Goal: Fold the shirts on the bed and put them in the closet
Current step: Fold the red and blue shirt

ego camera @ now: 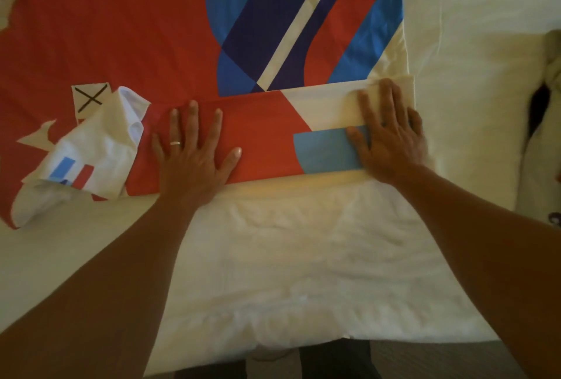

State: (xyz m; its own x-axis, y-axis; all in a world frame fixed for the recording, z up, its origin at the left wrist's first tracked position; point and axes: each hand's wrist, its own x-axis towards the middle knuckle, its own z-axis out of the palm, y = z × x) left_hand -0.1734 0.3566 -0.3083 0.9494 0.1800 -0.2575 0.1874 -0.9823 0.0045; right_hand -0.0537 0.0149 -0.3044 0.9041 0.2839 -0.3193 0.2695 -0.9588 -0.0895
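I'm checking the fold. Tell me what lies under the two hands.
Both the left hand and right hand press flat on the folded-over strip of the shirt. Beneath that strip, any shirt layer or bed is covered and unseen.

**One head-worn view, looking down over the bed**

A single wide-angle camera sits on the person's head, facing forward and steeply down. It hangs close above the bed (303, 257), whose near edge crosses the bottom of the frame. Both forearms enter from the lower corners. The right border bends and blurs, probably lens distortion. No second view shares the scene.
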